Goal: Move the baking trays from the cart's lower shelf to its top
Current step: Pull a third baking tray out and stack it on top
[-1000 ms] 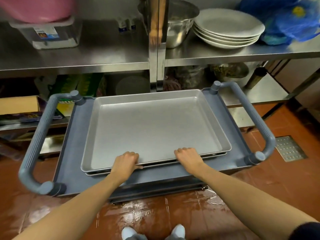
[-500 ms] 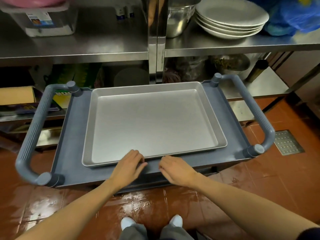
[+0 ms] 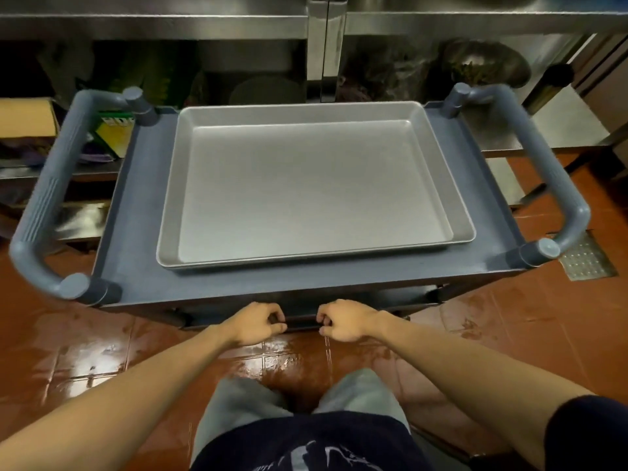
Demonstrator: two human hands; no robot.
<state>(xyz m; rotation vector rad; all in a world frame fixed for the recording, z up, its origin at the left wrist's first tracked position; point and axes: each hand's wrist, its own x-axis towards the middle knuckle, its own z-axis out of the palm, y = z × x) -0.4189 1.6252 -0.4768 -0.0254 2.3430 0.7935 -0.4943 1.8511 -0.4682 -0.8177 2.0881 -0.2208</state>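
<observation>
Risk: next tray gets dragged out low & unseen, could snag the cart top's (image 3: 306, 283) underside or slip on the lift w/ hands so close together. Left hand (image 3: 253, 322) & right hand (image 3: 343, 319) curl on a dark edge (image 3: 300, 323) at the lower shelf; grip looks clenched, on what exactly, can't tell. Baking trays (image 3: 316, 185), dull silver, nested, sit flat on the top.

The cart's top shelf (image 3: 306, 280) is hiding most of the lower shelf (image 3: 302, 323); whether the curled fingers (image 3: 277, 317) of both hands are gripping anything there is unclear.
</observation>
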